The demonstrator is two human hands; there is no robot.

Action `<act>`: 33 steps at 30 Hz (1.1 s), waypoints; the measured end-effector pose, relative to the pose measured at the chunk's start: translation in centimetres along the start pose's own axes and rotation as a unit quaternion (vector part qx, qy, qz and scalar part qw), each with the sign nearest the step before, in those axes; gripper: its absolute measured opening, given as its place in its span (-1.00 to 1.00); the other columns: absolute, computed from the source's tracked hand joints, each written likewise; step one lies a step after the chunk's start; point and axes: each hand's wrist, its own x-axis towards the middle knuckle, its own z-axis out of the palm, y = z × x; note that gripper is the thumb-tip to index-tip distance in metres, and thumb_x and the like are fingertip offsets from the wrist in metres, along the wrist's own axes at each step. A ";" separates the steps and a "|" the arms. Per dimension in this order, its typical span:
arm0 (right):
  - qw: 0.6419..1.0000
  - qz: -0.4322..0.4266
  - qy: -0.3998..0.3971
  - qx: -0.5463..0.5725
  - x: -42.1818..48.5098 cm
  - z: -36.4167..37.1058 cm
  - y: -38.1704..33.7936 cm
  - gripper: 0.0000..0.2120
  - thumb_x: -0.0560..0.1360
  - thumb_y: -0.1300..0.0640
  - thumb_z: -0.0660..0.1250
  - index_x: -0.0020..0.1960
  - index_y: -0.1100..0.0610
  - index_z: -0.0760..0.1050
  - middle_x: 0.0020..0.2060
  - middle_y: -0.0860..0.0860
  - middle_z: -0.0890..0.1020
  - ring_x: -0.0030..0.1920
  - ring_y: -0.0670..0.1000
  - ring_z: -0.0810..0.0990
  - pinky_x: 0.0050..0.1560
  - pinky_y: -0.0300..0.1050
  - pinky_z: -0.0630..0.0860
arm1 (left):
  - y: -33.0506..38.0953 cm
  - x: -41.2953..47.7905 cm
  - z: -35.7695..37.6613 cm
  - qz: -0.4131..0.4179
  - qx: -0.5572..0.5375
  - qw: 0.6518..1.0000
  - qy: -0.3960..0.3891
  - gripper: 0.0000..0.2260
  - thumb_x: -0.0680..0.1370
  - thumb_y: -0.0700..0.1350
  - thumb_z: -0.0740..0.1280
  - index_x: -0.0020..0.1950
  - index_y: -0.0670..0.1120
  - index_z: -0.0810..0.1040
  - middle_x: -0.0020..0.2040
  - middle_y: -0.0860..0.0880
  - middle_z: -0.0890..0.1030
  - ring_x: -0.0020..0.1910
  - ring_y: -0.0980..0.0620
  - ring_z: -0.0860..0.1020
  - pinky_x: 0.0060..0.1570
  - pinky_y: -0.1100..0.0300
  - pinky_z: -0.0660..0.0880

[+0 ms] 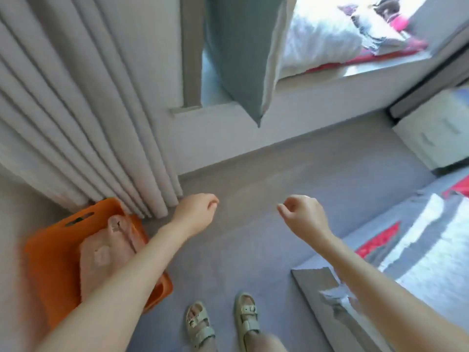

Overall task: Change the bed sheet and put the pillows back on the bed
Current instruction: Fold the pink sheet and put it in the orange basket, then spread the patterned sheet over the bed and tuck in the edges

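1 curtain at far left; 1 orange basket on the floor by its hem, pinkish cloth inside. L hand – fingers loosely curled, gripping nothing. 2 pillows at the window ledge: grey-blue pillow upright at its left end, white pillow lying further right. R hand – same, nothing held. Bed w/ grey-white-red sheet at right; 1 white nightstand beyond.
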 end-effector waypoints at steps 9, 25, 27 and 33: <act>0.944 0.252 0.190 0.097 -14.2 -16.8 21.0 -0.62 0.50 0.12 0.28 -0.47 0.09 0.31 -0.47 0.03 0.49 -0.34 0.08 0.48 -0.35 -0.11 0.29 | 28.5 1.1 2.3 0.222 0.055 0.969 -0.094 -0.77 0.61 -0.10 0.17 0.18 -0.02 0.56 0.13 0.01 0.61 0.10 -0.02 0.55 0.02 0.20 0.42; 0.873 0.339 0.310 0.167 -22.1 -24.7 36.1 -0.71 0.51 0.14 0.29 -0.28 0.34 0.52 -0.34 0.23 0.63 -0.28 0.21 0.62 -0.36 -0.13 0.35 | 53.6 0.6 7.0 0.337 -0.039 0.930 -0.139 -0.82 0.55 -0.15 0.29 0.12 -0.08 0.61 0.01 -0.02 0.63 0.03 -0.02 0.57 -0.03 0.27 0.40; 0.873 0.336 0.310 0.171 -19.0 -26.0 36.1 -0.71 0.51 0.15 0.28 -0.31 0.31 0.50 -0.33 0.25 0.62 -0.27 0.23 0.61 -0.35 -0.14 0.31 | 55.3 3.4 5.7 0.355 -0.040 0.925 -0.134 -0.82 0.56 -0.13 0.29 0.12 -0.07 0.61 0.01 -0.02 0.63 0.04 -0.01 0.57 -0.04 0.28 0.40; 0.855 0.347 0.339 0.182 -7.3 -29.9 34.7 -0.69 0.51 0.13 0.26 -0.38 0.17 0.34 -0.45 0.17 0.48 -0.23 0.26 0.61 -0.34 -0.12 0.36 | 57.7 14.6 1.8 0.382 -0.061 0.911 -0.142 -0.85 0.57 -0.14 0.29 0.06 -0.06 0.63 -0.07 0.02 0.63 -0.06 0.06 0.55 -0.11 0.27 0.38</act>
